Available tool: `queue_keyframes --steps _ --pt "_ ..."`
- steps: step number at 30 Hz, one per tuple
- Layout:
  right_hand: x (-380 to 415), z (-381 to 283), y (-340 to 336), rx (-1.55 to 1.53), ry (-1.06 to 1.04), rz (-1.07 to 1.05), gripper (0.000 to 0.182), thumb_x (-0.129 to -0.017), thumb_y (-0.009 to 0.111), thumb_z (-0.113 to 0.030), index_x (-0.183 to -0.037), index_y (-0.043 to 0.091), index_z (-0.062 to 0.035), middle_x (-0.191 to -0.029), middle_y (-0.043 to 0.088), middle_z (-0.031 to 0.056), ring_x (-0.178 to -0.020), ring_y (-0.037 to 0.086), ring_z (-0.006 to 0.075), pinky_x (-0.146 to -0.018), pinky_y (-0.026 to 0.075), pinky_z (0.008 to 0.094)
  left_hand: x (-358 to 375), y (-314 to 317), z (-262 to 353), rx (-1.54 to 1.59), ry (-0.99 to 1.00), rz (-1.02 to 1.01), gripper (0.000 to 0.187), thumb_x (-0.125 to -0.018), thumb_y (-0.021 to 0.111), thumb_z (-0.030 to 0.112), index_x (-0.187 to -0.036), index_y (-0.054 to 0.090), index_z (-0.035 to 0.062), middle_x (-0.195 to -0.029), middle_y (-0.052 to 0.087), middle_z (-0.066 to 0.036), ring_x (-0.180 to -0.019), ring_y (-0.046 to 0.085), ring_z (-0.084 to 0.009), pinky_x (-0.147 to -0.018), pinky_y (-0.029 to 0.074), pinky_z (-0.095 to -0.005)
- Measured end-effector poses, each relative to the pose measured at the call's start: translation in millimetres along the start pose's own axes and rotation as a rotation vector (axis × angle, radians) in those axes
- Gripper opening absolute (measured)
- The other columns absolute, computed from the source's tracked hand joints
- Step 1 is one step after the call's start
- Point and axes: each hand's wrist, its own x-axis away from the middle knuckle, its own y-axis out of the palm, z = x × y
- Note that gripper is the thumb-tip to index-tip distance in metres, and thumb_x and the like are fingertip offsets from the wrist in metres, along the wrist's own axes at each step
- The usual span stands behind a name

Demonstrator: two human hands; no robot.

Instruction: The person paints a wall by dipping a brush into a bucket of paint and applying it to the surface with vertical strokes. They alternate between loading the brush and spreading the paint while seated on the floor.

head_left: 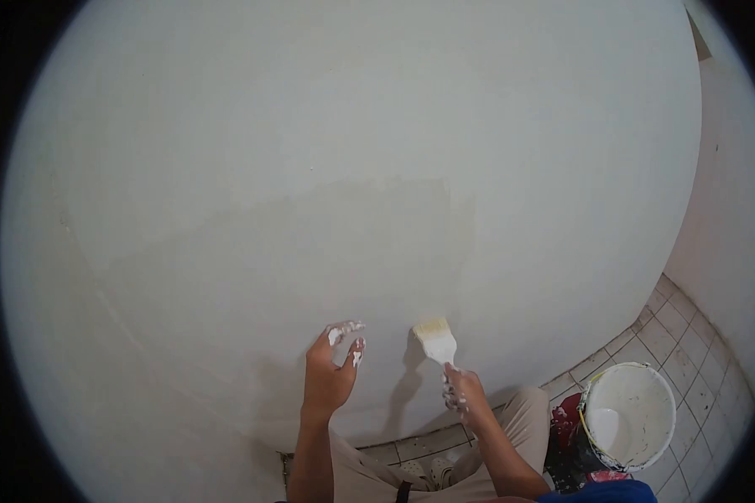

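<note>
My right hand grips the handle of a wide paintbrush, whose bristles press against the lower part of a pale wall. My left hand is held up beside it with fingers apart, holding nothing, fingertips smeared with white paint and close to the wall. The wall shows a darker, yellowish patch in its middle and lighter, whiter paint above and to the right.
A white bucket with white paint stands on the tiled floor at the lower right, next to a red and black container. My bent knees in beige trousers are below. A side wall runs along the right.
</note>
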Motion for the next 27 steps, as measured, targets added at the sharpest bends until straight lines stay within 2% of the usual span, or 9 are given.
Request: queue_keyframes --steps 2,4,8,11,14,17,20,25,27 --pt "11 -16 -1 0.006 -0.024 0.035 0.031 -0.091 0.058 -0.033 -0.071 0.047 -0.0117 -0.053 0.039 -0.0056 -0.04 0.036 0.0073 -0.036 0.027 0.0238 -12 0 7 -0.064 0.131 -0.017 0.018 -0.085 0.056 -0.002 -0.103 0.058 -0.0041 -0.1 0.064 -0.011 -0.094 0.06 -0.0173 -0.083 0.048 -0.0295" --pt "20 -69 17 -0.028 -0.223 0.016 0.031 -0.092 0.056 -0.032 -0.071 0.048 -0.0111 -0.055 0.04 -0.0064 -0.04 0.036 0.0038 -0.034 0.026 0.0203 -20 5 7 -0.101 0.2 -0.01 0.022 -0.084 0.056 -0.004 -0.107 0.055 -0.0037 -0.104 0.062 -0.013 -0.097 0.06 -0.0192 -0.084 0.048 -0.0312" --pt "11 -157 47 -0.058 -0.557 -0.228 0.033 -0.093 0.055 -0.033 -0.07 0.047 -0.0114 -0.055 0.04 -0.0065 -0.041 0.035 0.0036 -0.035 0.025 0.0199 -43 16 15 -0.172 0.339 0.031 0.034 -0.082 0.055 -0.006 -0.116 0.048 -0.0031 -0.115 0.056 -0.016 -0.103 0.059 -0.0232 -0.089 0.047 -0.0355" --pt "-28 -134 54 -0.055 -0.48 -0.118 0.034 -0.092 0.057 -0.036 -0.069 0.047 -0.0128 -0.053 0.039 -0.0063 -0.038 0.032 0.0044 -0.035 0.022 0.0213 -56 17 40 -0.106 0.342 0.137 0.025 -0.079 0.061 0.001 -0.104 0.061 -0.0006 -0.119 0.054 -0.016 -0.116 0.048 -0.0332 -0.095 0.042 -0.0407" --pt "-32 -53 21 -0.032 -0.323 -0.08 0.035 -0.093 0.055 -0.034 -0.069 0.046 -0.0107 -0.054 0.039 -0.0056 -0.039 0.034 0.0044 -0.033 0.025 0.0217 -63 10 42 -0.332 0.543 0.114 0.048 -0.081 0.055 -0.007 -0.126 0.039 -0.0028 -0.129 0.045 -0.018 -0.108 0.057 -0.0276 -0.092 0.045 -0.037" --pt "-12 -1 -16 -0.048 -0.022 -0.099 0.034 -0.093 0.055 -0.032 -0.068 0.046 -0.0101 -0.054 0.04 -0.0045 -0.038 0.035 0.005 -0.032 0.025 0.0218 -63 3 41 -0.437 0.578 0.128 0.053 -0.081 0.055 -0.007 -0.131 0.037 -0.0027 -0.134 0.038 -0.019 -0.111 0.055 -0.03 -0.091 0.045 -0.0368" --pt "6 -40 -9 -0.016 -0.063 0.038 0.033 -0.093 0.055 -0.031 -0.069 0.046 -0.0097 -0.054 0.04 -0.0049 -0.039 0.035 0.0044 -0.032 0.024 0.0208 -63 1 37 -0.472 0.59 0.094 0.057 -0.08 0.055 -0.006 -0.133 0.034 -0.003 -0.136 0.036 -0.021 -0.113 0.054 -0.0316 -0.09 0.046 -0.0371" --pt "13 -152 39 -0.139 -0.549 -0.193 0.036 -0.091 0.057 -0.036 -0.068 0.046 -0.011 -0.054 0.039 -0.0057 -0.039 0.032 0.004 -0.034 0.022 0.021 -66 9 45 -0.444 0.609 0.092 0.055 -0.08 0.056 -0.005 -0.131 0.036 -0.0051 -0.136 0.035 -0.022 -0.114 0.053 -0.0331 -0.09 0.046 -0.0374" --pt "-9 -151 39 -0.051 -0.561 -0.121 0.036 -0.092 0.056 -0.037 -0.068 0.046 -0.012 -0.053 0.038 -0.0064 -0.038 0.031 0.0039 -0.034 0.021 0.0213 -66 13 46 -0.521 0.663 0.108 0.054 -0.08 0.056 -0.005 -0.13 0.037 -0.0056 -0.137 0.035 -0.022 -0.114 0.053 -0.0332 -0.09 0.046 -0.0377"
